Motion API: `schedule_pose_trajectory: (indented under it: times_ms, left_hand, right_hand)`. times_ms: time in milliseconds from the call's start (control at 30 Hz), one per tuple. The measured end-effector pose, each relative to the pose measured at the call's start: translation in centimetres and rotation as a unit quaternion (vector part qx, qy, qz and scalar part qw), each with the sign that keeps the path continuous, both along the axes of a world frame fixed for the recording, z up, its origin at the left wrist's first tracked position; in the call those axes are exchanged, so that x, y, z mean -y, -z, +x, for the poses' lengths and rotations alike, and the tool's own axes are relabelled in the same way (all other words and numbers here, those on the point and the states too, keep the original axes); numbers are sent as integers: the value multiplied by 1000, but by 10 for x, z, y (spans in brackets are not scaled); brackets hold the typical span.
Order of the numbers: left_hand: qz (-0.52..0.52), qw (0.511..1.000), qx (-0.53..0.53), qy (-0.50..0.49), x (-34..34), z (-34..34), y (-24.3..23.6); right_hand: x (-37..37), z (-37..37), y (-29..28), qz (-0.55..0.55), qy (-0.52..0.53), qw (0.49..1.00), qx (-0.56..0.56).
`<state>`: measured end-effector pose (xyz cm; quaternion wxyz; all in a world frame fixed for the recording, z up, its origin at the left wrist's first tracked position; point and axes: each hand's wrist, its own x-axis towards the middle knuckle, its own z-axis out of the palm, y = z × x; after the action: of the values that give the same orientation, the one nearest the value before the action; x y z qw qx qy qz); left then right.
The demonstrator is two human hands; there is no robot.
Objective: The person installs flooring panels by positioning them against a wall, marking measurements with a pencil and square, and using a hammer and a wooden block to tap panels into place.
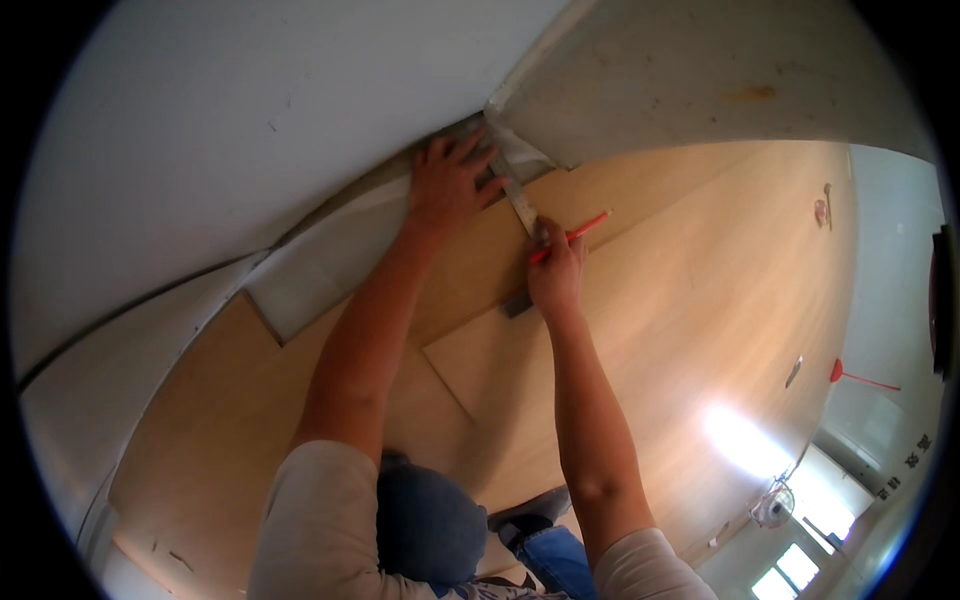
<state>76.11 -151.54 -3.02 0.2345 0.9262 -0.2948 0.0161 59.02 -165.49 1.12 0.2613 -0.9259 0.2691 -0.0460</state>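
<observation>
Pinching a red pencil [578,232], the right hand [556,275] fingers are resting its tip against a metal square [517,200]; the left hand [447,185] is pressing spread fingers on that square, lying on the wooden floor [700,300] beside the wall [250,120].

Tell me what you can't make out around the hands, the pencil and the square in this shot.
- Pencil tip, head view: hidden behind the right hand.
- Square: its corner end lies under the left hand, its lower part behind the right hand.
- Any line on the plank: too small to tell.
- Small things on the far floor: too small and blurred by fisheye.
</observation>
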Motion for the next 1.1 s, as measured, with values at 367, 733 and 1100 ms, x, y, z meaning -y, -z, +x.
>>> schedule_pose_trajectory:
  times_ms: [367, 733, 1100]
  left_hand:
    - [-8, 1000, 3, 0, -2, -1, -6]
    - [-2, 999, 40, 0, -1, -1, -2]
    - [-22, 998, 51, -3, 0, 0, 2]
  right_hand:
    - [-3, 2, -3, -12, -3, 1000, 16]
    - [-1, -1, -5, 11, -2, 1000, 1]
    - [-2, -1, 0, -19, -6, 999, 37]
